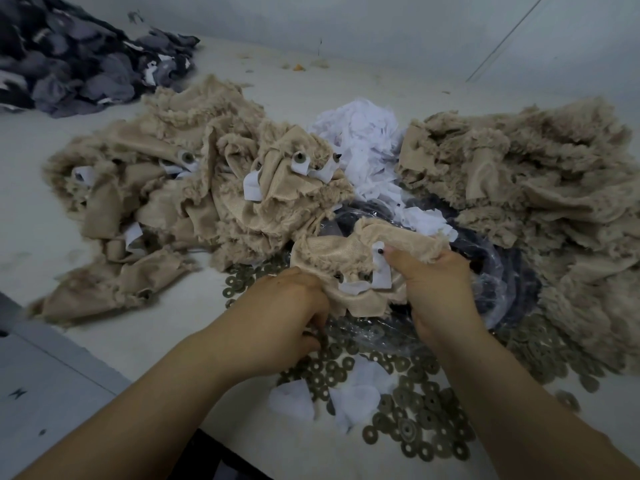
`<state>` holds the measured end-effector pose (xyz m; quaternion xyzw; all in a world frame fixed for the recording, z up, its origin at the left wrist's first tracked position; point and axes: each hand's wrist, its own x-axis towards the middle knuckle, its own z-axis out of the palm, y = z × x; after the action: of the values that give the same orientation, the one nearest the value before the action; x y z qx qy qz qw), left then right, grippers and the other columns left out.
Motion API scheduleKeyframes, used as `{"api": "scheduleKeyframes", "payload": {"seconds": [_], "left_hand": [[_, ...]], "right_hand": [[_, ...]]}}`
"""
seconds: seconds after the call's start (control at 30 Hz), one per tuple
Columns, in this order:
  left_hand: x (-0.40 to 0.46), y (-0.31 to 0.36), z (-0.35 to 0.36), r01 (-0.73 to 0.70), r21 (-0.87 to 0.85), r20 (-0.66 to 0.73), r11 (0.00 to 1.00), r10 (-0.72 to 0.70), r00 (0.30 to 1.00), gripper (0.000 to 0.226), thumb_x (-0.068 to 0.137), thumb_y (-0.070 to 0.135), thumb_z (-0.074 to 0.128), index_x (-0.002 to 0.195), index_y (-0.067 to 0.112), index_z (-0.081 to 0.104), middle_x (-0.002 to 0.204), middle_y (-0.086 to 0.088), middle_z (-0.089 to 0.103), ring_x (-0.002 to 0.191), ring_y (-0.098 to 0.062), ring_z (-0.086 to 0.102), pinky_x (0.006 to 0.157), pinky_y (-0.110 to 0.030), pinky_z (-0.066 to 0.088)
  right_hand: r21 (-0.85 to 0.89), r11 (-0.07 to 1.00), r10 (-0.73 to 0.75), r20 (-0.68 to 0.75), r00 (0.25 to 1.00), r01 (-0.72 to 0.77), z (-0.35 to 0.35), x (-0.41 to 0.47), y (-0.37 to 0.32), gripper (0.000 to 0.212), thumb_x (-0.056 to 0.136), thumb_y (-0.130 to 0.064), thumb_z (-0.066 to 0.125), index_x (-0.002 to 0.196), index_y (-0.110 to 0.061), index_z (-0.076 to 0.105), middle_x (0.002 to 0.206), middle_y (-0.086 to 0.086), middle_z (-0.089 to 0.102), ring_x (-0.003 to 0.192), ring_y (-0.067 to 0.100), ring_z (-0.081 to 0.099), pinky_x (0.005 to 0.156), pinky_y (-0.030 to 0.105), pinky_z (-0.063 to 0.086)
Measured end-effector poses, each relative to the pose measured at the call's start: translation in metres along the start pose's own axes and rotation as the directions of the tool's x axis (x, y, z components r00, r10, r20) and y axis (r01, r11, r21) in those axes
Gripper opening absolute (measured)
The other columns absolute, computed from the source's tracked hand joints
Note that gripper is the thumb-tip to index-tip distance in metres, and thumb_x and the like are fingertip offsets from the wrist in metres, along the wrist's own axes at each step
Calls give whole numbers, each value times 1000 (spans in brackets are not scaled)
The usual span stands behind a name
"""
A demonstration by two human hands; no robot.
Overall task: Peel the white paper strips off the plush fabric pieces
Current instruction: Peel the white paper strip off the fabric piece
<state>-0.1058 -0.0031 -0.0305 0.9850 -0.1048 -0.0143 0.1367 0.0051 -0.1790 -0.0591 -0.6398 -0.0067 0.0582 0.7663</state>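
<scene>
Both hands are gripping 1 beige plush fabric piece [349, 251] just below the centre of the view. The left hand [287, 306] is bunching its edge at 8 o'clock, fingers curled into the cloth. The right hand [436, 285] is clutching its edge at 3 o'clock, the thumb lying beside a white paper strip [381, 271] (a small dark stud is showing at its top). A second white paper strip [353, 288] is lying at 6 o'clock on the same piece. Flat grey-green round washers [415, 410] are lying scattered on the white table [52, 220] at 5 o'clock. A heap of loose white paper scraps [363, 140] is sitting at 12 o'clock, between the left beige plush pile [173, 174] and the right beige plush pile [536, 174]. Dark grey fabric scraps [76, 57] are lying at 10 o'clock
</scene>
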Motion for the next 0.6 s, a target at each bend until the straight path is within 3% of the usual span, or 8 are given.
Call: {"api": "scheduleKeyframes", "payload": {"seconds": [0.2, 0.37, 0.43, 0.5, 0.6], "left_hand": [[2, 2, 2, 130, 75, 21, 989, -132, 991, 32, 82, 38, 72, 70, 24, 47, 71, 10, 48, 64, -6, 44, 58, -29, 44], [4, 13, 1, 95, 68, 1, 993, -95, 995, 51, 84, 14, 62, 63, 33, 21, 64, 16, 28, 56, -1, 29, 48, -16, 22], [3, 18, 3, 93, 107, -23, 990, -91, 996, 53, 83, 9, 57, 65, 34, 14, 65, 15, 23, 55, -7, 28, 48, -19, 22], [3, 19, 6, 92, 172, -11, 981, -92, 996, 41, 83, 9, 54, 64, 29, 24, 68, 11, 25, 60, -11, 28, 54, -25, 23], [6, 18, 6, 92, 185, -2, 978, -94, 996, 38, 84, 8, 51, 65, 25, 22, 70, 9, 25, 62, -10, 28, 54, -26, 22]], "right_hand": [[-10, 1000, 11, 3, 1000, -11, -1, 0, 2, 10, 84, -6, 77, 89, -15, 76, 90, 1, 79, 86, 19, 76, 78, 35, 59], [-4, 1000, 19, 3, 1000, -19, 0, -1, 1, 13, 85, -4, 76, 96, -11, 76, 91, 0, 79, 87, 17, 76, 80, 35, 60], [5, 1000, 20, 4, 1000, -20, 0, -1, 0, 15, 85, -3, 75, 99, -9, 75, 92, 0, 79, 88, 17, 76, 79, 34, 61], [15, 1000, 24, 9, 1000, -24, 0, -1, -1, 13, 86, -3, 75, 96, -10, 75, 91, 0, 79, 88, 17, 76, 76, 31, 61], [11, 1000, 22, 10, 1000, -23, 1, -1, -1, 13, 86, -3, 75, 91, -14, 76, 89, -2, 79, 86, 15, 76, 71, 25, 61]]}}
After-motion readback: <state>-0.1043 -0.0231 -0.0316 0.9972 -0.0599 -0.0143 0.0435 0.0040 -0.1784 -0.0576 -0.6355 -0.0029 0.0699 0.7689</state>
